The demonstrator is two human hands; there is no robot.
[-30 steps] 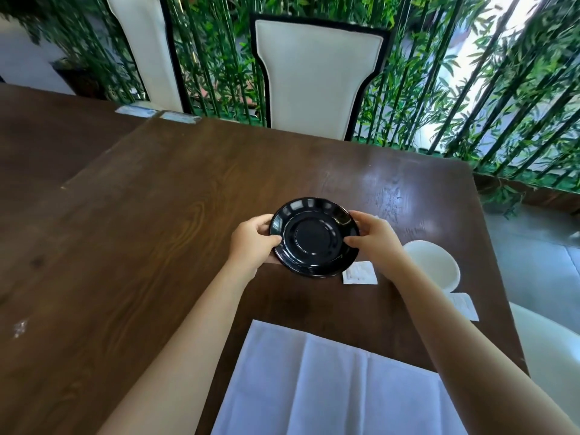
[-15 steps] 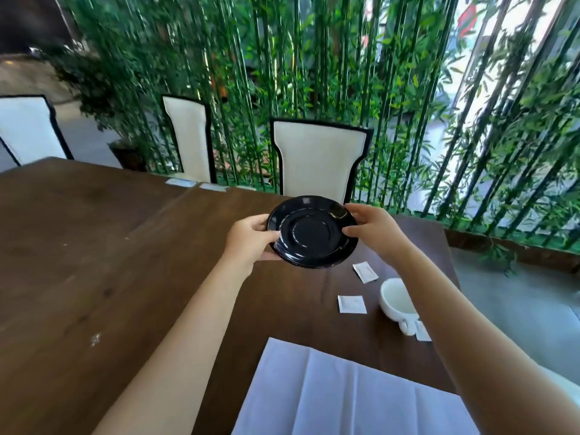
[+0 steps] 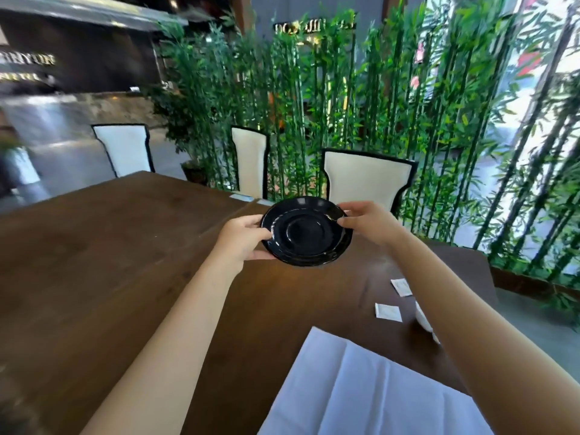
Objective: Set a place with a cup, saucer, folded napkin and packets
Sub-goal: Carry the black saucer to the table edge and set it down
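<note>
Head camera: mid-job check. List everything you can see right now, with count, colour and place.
saucer: 1, glossy black, held in the air above the table's far half
napkin: 1, white, spread open with creases, on the near right of the table
packets: 2, white, flat on the table beyond the napkin, towards the right
cup: 1, white, on the table right of the packets, mostly hidden by the right forearm
table: 1, dark brown wood
chairs: 3, cream backs edged in black, along the table's far side
bamboo screen: 1, green, behind the chairs
left hand: grips the saucer's left rim
right hand: pinches the saucer's right rim
</note>
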